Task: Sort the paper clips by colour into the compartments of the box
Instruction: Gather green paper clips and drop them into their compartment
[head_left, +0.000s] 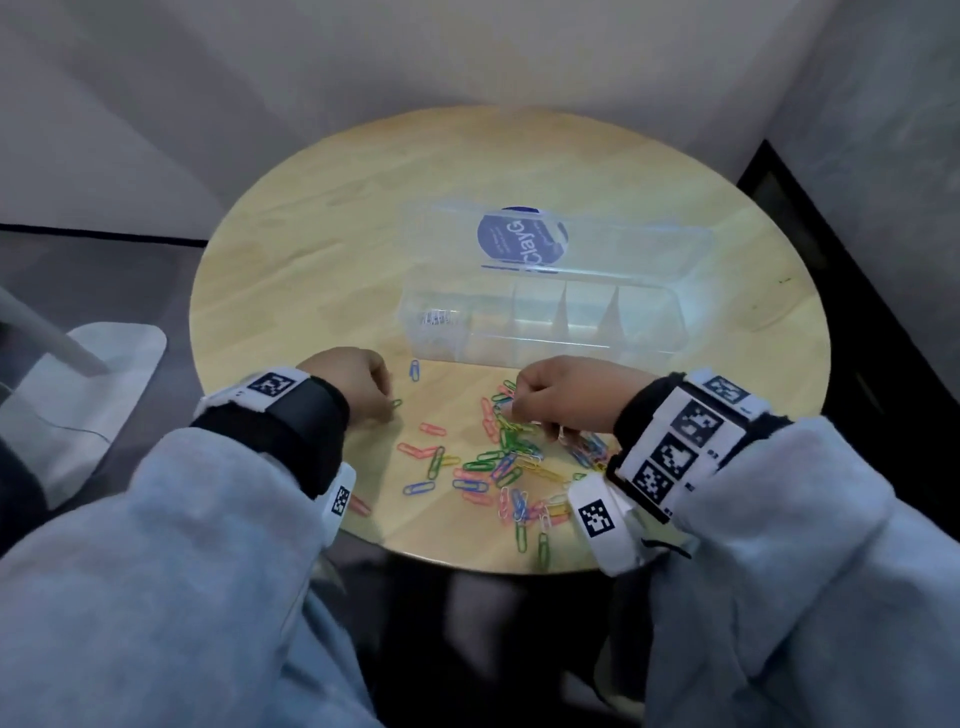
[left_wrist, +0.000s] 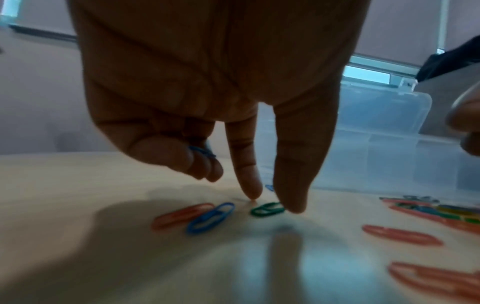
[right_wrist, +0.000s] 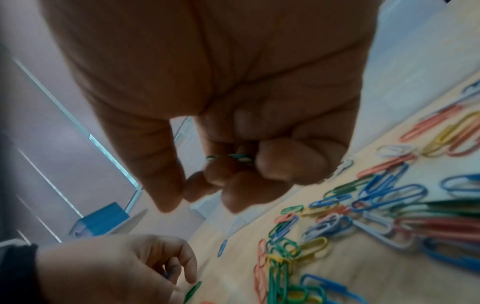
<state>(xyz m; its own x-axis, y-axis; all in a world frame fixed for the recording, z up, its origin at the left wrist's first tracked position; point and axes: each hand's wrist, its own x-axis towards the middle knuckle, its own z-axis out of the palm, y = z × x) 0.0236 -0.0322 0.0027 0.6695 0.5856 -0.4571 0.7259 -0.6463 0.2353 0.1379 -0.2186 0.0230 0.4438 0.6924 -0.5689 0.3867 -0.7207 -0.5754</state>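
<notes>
A clear compartment box (head_left: 540, 343) stands mid-table with its lid (head_left: 597, 244) open behind it; pale clips (head_left: 436, 318) lie in its leftmost compartment. Coloured paper clips (head_left: 514, 457) lie scattered in front of it. My left hand (left_wrist: 271, 200) holds a blue clip (left_wrist: 201, 151) under its curled outer fingers, while thumb and forefinger reach down to a green clip (left_wrist: 267, 208) on the table. A blue clip (left_wrist: 210, 218) and a red one (left_wrist: 182, 216) lie beside it. My right hand (right_wrist: 182, 195) hovers over the pile, its curled fingers gripping green clips (right_wrist: 233, 157).
The round wooden table (head_left: 311, 260) stands near a wall corner. A single blue clip (head_left: 414, 370) lies by the box's front left corner. Some clips lie close to the near table edge (head_left: 543, 551). A white stand base (head_left: 104, 364) is on the floor at left.
</notes>
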